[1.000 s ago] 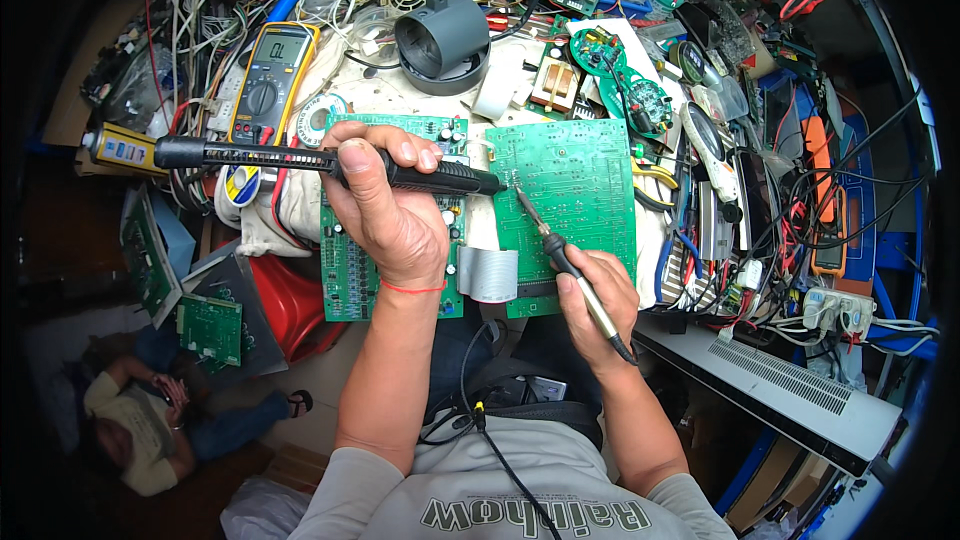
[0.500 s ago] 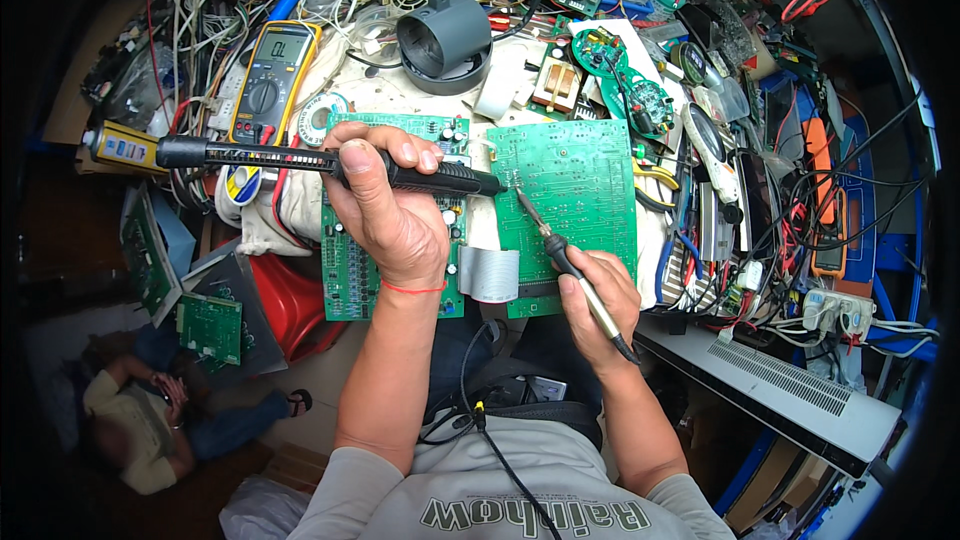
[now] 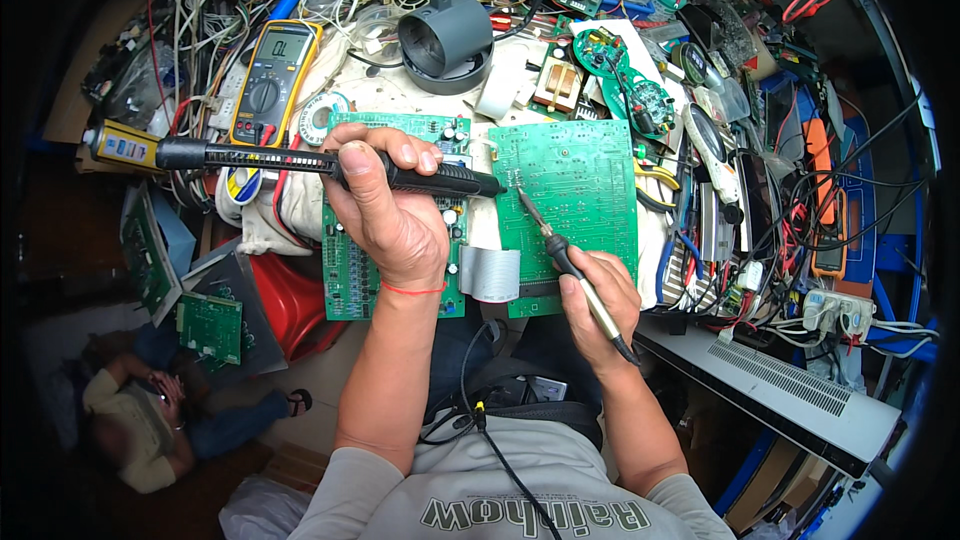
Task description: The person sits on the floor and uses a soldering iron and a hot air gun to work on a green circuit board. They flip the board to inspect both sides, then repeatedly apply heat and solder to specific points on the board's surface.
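My left hand (image 3: 392, 202) is wrapped around a black desoldering pump (image 3: 455, 178). The pump lies level, its nozzle end at the upper left part of a green circuit board (image 3: 595, 205) that shows its solder side. My right hand (image 3: 612, 292) grips a soldering iron (image 3: 592, 300) like a pen. The iron's tip meets that board at a row of solder joints, just beside the pump's nozzle. Under my left hand and wrist lies a second green board (image 3: 352, 275) with components upward, partly hidden. A grey ribbon cable (image 3: 490, 275) runs between the two boards.
A yellow multimeter (image 3: 268, 80) and a wire spool (image 3: 320, 115) are at the left. Behind stand a grey cylindrical housing (image 3: 435, 40) and a transformer (image 3: 558, 80). Pliers (image 3: 655, 185), tools and cables crowd the right. A seated person (image 3: 140, 410) is at the lower left.
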{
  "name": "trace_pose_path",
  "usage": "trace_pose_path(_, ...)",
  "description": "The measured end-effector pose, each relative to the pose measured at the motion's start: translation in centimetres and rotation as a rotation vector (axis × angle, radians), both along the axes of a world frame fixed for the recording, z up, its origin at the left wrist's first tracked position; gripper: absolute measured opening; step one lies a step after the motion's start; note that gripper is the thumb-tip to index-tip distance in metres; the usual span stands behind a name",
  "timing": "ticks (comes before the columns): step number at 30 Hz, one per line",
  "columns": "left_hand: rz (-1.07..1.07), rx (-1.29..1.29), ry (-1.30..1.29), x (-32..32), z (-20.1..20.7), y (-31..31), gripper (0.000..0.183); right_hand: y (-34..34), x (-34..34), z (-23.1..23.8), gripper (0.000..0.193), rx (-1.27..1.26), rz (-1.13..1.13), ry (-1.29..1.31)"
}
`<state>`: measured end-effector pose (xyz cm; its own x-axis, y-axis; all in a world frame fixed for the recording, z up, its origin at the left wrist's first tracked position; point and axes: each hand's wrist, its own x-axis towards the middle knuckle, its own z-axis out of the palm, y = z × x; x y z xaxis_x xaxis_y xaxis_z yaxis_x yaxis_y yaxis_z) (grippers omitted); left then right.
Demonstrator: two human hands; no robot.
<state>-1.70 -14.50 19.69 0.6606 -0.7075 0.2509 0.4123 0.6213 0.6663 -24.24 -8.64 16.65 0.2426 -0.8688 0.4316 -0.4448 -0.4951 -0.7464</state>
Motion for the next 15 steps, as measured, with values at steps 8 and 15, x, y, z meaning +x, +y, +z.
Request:
trace_pose_path(8,-0.001,0.003,-0.007,0.08,-0.11,-0.01,0.037,0.02,0.08,-0.06,0.033,0.021,-0.002,-0.032)
trace_pose_path(15,0.007,0.024,-0.012,-0.07,-0.02,0.0,0.038,-0.03,0.04,0.16,0.033,0.015,-0.002,0.023)
